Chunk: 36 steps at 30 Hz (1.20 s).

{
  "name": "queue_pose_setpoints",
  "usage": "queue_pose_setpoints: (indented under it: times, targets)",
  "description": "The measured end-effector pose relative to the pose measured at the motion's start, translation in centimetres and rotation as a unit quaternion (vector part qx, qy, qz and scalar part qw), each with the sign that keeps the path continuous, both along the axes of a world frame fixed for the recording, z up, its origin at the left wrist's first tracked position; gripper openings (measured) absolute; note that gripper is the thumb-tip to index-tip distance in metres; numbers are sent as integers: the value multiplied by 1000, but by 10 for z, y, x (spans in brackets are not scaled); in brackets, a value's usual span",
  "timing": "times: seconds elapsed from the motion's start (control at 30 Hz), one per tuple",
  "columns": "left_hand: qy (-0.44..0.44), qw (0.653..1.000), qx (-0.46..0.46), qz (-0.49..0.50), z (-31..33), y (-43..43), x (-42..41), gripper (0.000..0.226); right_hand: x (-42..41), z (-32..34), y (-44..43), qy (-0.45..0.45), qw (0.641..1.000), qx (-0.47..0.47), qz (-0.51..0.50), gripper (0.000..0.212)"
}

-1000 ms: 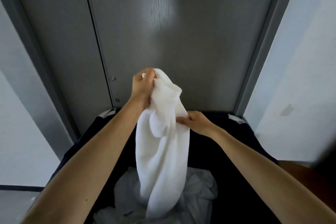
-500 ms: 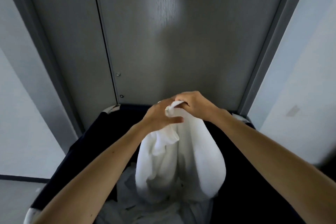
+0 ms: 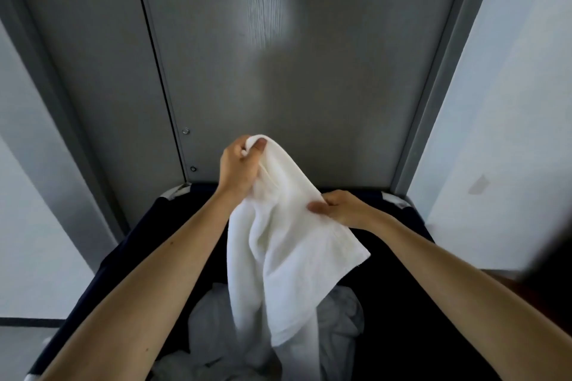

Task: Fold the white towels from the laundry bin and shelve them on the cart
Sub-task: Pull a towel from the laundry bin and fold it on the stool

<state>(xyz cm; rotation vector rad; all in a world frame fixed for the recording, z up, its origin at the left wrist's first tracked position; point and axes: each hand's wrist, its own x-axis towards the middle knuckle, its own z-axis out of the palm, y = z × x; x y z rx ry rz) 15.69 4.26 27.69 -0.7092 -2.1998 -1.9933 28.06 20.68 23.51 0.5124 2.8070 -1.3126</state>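
Step in hand, as I read it: sorting out one white towel (image 3: pixel 278 257) before any fold.

- Left hand (image 3: pixel 240 167), centre frame, is gripping the bunched top, fingers and thumb curled round it.
- Right hand (image 3: pixel 340 207), lower and to the right, is pinching the cloth at its side.
- The towel is hanging between them over the laundry bin (image 3: pixel 402 303), one free corner jutting right and its tail trailing towards the other towels (image 3: pixel 340 312) at bottom centre.

Next move probably calls for drawing the hands apart to find two corners.

Room: the grey door (image 3: pixel 278 71) is standing close behind the bin, and either side looks open. Cart not in view.
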Motion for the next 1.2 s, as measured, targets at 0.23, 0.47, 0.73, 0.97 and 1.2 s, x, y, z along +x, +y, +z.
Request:
queue_pose_setpoints:
  times: [0.23,0.47,0.73,0.97,1.2]
  targets:
    - [-17,993,-107,51,-27,-18,-20,32,-3,11,17,71,983,163,-39,34]
    - [39,958,-280,-45,-56,-28,-8,68,-15,24,7,195,957,211,44,30]
    - [-6,969,-208,-135,-48,-1,20,10,-27,43,-27,185,950,204,149,22]
    - [-30,995,-71,-56,-45,-4,5,26,-12,25,0,47,990,125,43,32]
    - [-82,995,-55,-15,-59,-15,-7,18,-5,14,8,119,982,145,6,11]
